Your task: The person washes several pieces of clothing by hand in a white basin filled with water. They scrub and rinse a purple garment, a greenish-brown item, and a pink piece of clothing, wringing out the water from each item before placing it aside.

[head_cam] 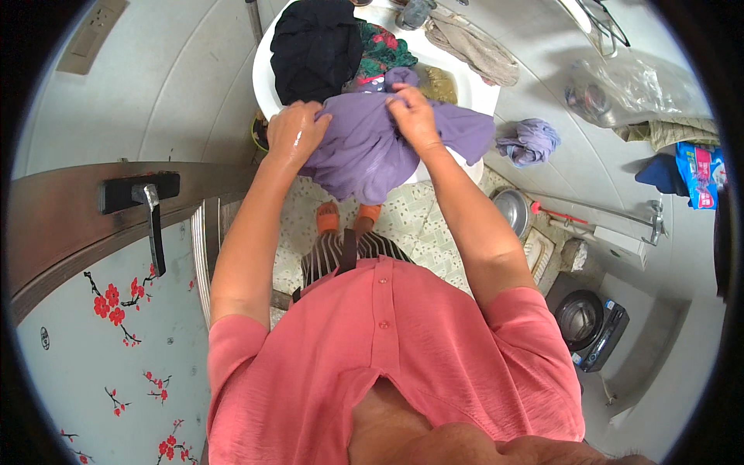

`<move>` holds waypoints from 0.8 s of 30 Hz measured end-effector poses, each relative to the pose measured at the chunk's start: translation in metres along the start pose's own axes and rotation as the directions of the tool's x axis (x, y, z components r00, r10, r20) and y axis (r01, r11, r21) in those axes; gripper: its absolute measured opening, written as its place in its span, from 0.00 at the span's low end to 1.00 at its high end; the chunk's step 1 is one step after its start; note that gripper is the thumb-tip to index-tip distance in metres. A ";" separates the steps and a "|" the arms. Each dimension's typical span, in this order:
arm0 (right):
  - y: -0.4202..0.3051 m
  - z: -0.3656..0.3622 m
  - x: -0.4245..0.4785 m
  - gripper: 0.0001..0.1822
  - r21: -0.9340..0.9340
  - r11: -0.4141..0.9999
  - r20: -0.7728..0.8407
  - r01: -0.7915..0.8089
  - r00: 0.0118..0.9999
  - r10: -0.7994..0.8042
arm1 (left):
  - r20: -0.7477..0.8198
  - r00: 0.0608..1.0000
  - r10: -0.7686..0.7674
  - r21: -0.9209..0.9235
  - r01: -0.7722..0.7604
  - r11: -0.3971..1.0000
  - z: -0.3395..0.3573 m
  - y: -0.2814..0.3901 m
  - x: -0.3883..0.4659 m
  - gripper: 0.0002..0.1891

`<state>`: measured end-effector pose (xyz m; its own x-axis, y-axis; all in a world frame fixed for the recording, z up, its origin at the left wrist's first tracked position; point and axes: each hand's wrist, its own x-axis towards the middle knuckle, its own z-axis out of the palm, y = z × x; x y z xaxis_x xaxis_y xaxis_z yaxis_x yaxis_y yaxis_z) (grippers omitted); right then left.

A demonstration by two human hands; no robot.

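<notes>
A purple cloth garment (369, 148) is spread between my hands at the front edge of a white washbasin (263, 75), part of it hanging over the rim. My left hand (297, 131), wet on its back, grips the garment's left edge. Near the middle of its upper edge, my right hand (414, 116) pinches the fabric. A black cloth (314, 49) lies over the basin's left side. Beside it are a green and red patterned cloth (386, 49) and a yellowish-brown wet cloth (440, 85) in the bowl. A grey-beige towel (474, 49) rests along the back right rim.
A bundled lavender cloth (529, 142) hangs by the right wall. Below stand a metal basin (511, 210) and a squat toilet (537, 256). A front-loading washing machine (587, 325) is at the lower right. At left, a door handle (152, 224) juts from the brown-framed door.
</notes>
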<state>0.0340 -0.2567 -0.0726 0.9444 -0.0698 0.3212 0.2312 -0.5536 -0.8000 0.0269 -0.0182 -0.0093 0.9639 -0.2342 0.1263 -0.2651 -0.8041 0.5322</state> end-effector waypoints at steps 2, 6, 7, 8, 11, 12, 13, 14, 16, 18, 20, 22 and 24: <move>-0.033 -0.015 0.012 0.06 0.443 0.860 -0.025 -0.255 0.955 0.296 | -0.125 0.989 0.074 -0.270 -0.106 0.957 0.007 0.006 0.007 0.16; -0.094 -0.028 0.016 0.04 0.689 0.715 -0.077 -0.122 0.968 0.240 | 0.212 0.902 -0.376 -0.963 0.259 0.077 0.025 0.051 0.030 0.11; -0.106 -0.024 0.013 0.04 0.589 0.808 -0.128 -0.019 0.985 0.116 | 0.226 0.889 -0.398 -0.967 0.253 0.014 0.033 0.059 0.032 0.10; -0.123 -0.020 0.007 0.05 0.446 0.895 -0.142 0.029 0.989 0.039 | 0.243 0.874 -0.420 -0.968 0.246 -0.048 0.045 0.063 0.033 0.08; -0.129 -0.005 0.004 0.11 0.044 0.985 -0.230 0.170 0.961 -0.155 | 0.265 0.918 -0.295 -0.963 0.239 -0.121 0.076 0.069 0.026 0.16; -0.113 -0.006 0.020 0.13 -0.054 0.988 -0.233 0.142 0.961 -0.150 | 0.264 0.940 -0.216 -0.962 0.241 -0.129 0.084 0.073 0.023 0.20; -0.095 -0.011 0.034 0.15 -0.153 0.983 -0.248 0.099 0.959 -0.135 | 0.455 0.767 -0.453 -0.890 0.403 -0.212 0.054 0.113 0.021 0.22; -0.084 -0.015 0.047 0.16 -0.098 0.994 -0.263 0.041 0.963 -0.065 | 0.401 0.741 -0.538 -0.887 0.460 -0.027 0.065 0.109 0.025 0.24; -0.075 -0.020 0.059 0.16 -0.206 0.976 -0.273 0.069 0.954 -0.125 | 0.270 0.804 -0.529 -0.884 0.425 0.195 0.054 0.104 0.034 0.24; -0.070 -0.026 0.057 0.15 -0.256 0.965 -0.247 0.049 0.962 -0.114 | 0.074 0.880 -0.470 -0.828 0.317 0.462 0.028 0.093 0.041 0.22; -0.047 -0.034 0.046 0.14 -0.260 0.965 -0.206 0.041 0.974 -0.097 | -0.071 0.934 -0.349 -0.717 0.195 0.669 0.003 0.065 0.047 0.19; -0.030 -0.034 0.031 0.10 -0.286 0.958 -0.170 -0.011 0.985 -0.039 | -0.266 0.948 -0.173 -0.504 0.016 0.863 0.002 0.018 0.050 0.14; -0.021 -0.038 0.016 0.07 -0.283 0.955 -0.212 0.089 0.965 -0.153 | -0.304 0.937 -0.173 -0.438 0.024 0.898 0.015 -0.016 0.030 0.14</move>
<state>0.0354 -0.2779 -0.0316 0.8269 -0.1588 0.5395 0.2384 -0.7699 -0.5920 0.0597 -0.0203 -0.0269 0.9560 0.0854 0.2806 -0.2053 -0.4883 0.8482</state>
